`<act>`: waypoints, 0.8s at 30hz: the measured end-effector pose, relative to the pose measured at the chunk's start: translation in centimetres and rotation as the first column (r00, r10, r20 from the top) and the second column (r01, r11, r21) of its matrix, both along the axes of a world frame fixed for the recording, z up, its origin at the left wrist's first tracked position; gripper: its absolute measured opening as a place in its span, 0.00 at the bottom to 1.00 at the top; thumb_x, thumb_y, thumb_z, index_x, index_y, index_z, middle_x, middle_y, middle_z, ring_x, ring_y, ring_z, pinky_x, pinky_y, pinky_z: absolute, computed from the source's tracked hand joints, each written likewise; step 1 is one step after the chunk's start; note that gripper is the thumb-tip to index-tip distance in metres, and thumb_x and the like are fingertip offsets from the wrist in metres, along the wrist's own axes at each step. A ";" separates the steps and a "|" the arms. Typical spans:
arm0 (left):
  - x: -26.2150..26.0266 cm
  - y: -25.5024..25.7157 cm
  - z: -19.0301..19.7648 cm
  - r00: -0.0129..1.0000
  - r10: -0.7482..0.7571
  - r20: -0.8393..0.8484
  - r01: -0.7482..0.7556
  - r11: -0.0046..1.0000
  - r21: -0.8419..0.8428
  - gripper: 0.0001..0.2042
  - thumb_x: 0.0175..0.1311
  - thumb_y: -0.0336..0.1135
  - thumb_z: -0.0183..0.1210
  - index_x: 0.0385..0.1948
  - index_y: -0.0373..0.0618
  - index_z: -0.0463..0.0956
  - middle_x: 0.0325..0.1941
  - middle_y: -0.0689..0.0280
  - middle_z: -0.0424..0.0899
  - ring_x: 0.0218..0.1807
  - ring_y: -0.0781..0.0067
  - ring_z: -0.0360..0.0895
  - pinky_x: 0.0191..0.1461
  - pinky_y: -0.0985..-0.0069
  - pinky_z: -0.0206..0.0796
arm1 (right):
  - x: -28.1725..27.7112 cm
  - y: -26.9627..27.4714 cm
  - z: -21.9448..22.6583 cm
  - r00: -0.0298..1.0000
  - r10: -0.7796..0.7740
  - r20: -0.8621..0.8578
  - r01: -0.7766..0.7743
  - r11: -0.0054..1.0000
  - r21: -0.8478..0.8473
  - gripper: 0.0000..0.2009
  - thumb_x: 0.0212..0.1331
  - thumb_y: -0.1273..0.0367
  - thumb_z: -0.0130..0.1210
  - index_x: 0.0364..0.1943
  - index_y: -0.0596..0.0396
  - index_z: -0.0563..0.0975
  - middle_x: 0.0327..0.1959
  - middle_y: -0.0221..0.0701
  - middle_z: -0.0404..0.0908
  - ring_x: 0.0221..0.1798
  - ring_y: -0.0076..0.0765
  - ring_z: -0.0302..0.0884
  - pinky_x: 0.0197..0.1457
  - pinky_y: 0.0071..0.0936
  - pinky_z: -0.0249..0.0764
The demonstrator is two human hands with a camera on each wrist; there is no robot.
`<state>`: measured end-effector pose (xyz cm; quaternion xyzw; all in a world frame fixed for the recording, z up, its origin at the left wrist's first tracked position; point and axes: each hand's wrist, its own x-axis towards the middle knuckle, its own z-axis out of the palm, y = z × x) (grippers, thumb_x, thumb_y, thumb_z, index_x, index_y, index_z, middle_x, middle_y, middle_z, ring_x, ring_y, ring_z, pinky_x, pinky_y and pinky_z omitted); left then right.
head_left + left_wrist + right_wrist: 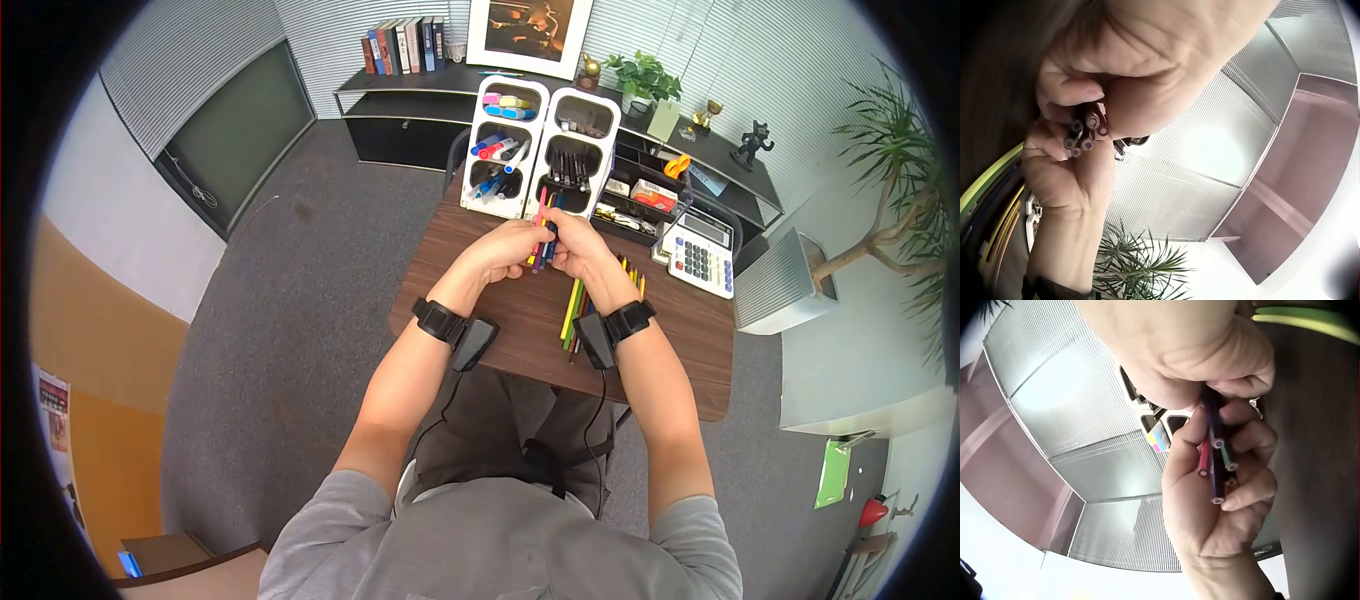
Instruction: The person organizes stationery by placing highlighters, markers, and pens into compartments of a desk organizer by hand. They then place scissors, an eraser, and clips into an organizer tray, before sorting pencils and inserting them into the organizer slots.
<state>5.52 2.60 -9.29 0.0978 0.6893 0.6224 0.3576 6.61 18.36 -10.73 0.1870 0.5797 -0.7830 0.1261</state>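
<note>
A bundle of coloured pencils [543,245] stands between both hands over the table, in front of the white organizers. My left hand [505,248] grips it from the left, fingers curled around the shafts. On the other side my right hand [582,245] pinches the same pencils, thumb toward their upper part. Several pencil ends [1218,444] point at the camera in the right wrist view, purple, red and green among them; the left wrist view shows these ends [1088,144] clustered between the two hands. More coloured pencils [572,312] lie on the table beneath the right forearm.
Two white organizers [510,210] hold markers, pens and black sticks in compartments. To their right are a black desk tray [625,228] with small boxes and orange-handled scissors [677,166], and a calculator [700,262]. The brown tabletop [450,250] has rounded corners.
</note>
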 end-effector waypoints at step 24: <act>-0.4 1.6 -1.6 0.977 0.070 0.203 -0.145 0.913 0.382 0.10 0.74 0.40 0.55 0.44 0.43 0.77 0.37 0.70 0.88 0.31 0.89 0.81 0.23 0.91 0.64 | -0.5 3.1 -0.6 0.998 0.024 0.064 -0.018 0.994 -0.105 0.14 0.71 0.55 0.51 0.34 0.50 0.73 0.20 0.20 0.70 0.12 0.13 0.56 0.12 0.11 0.52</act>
